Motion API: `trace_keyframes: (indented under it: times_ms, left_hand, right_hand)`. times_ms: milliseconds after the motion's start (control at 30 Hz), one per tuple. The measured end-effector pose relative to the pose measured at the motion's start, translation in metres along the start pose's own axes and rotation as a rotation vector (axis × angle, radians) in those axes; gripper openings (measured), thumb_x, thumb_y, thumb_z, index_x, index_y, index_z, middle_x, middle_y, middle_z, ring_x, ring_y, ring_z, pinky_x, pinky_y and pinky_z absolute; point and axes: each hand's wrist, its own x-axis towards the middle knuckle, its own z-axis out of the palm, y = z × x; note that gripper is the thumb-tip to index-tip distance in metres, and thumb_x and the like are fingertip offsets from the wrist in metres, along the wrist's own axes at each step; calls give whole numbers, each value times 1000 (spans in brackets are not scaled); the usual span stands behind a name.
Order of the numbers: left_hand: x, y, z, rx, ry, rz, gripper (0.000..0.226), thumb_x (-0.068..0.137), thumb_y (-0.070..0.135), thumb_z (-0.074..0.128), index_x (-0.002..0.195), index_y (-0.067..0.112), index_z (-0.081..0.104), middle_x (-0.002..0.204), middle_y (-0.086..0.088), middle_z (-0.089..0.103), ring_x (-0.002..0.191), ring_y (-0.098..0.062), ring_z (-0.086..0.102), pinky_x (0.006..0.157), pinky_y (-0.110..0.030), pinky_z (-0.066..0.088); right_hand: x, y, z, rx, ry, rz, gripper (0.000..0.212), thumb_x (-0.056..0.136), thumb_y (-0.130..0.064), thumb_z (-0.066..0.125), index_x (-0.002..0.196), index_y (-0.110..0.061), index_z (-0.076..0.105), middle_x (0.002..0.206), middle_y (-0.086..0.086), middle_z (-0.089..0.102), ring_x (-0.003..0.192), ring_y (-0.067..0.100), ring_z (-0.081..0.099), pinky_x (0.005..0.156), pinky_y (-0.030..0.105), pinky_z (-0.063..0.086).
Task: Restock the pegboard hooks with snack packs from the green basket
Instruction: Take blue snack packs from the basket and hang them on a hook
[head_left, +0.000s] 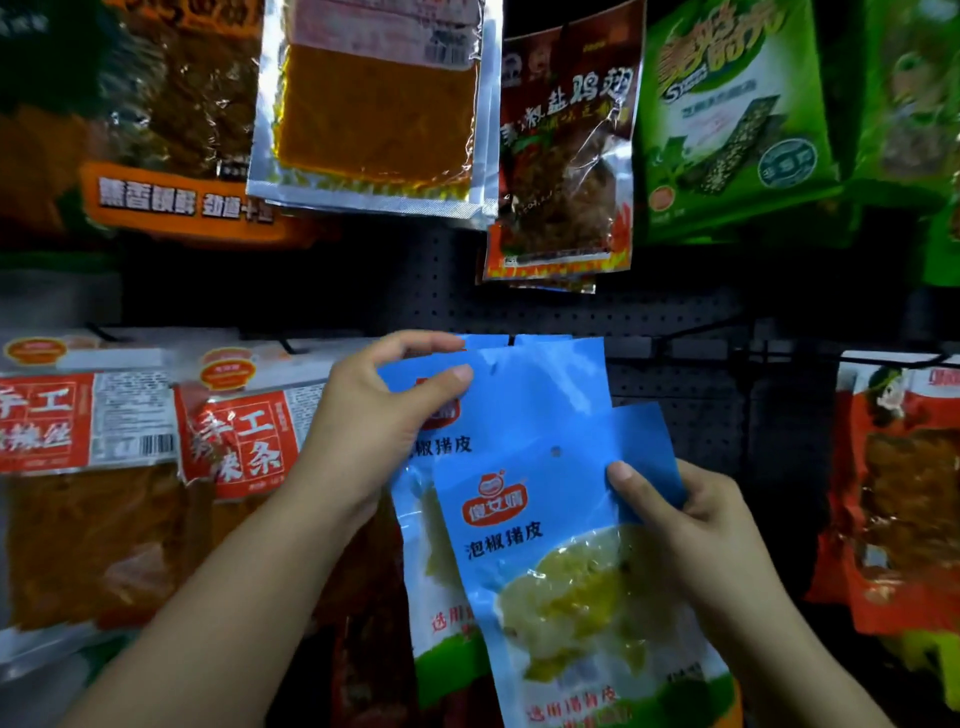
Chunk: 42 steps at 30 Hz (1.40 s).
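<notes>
Two blue snack packs with a clear window of yellowish food are in front of the dark pegboard (691, 410). My left hand (379, 415) pinches the top left corner of the rear blue pack (540, 384), whose top edge sits at a hook (511, 340). My right hand (675, 512) grips the right edge of the front blue pack (540, 566), thumb on its face, holding it lower and tilted. A hang hole shows near that pack's top. The green basket is out of view.
Red and white packs (239, 436) hang at the left, an orange pack (904, 493) at the right. Above hang a clear orange-filled pack (374, 104), a dark red pack (566, 156) and green packs (732, 114). A bare hook (696, 327) juts out at the right.
</notes>
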Motion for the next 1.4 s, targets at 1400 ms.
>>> trace_keyframes:
  times_ms: [1400]
  left_hand:
    - [69,-88,26,511,157,58,24,89,21,62,113,22,56,100,4,66,91,-16,62,77,-34,51]
  right_hand:
    - [92,72,32,51,84,158,19,91,-25,61,74,-26,67,75,-9,72,69,10,70,58,25,50]
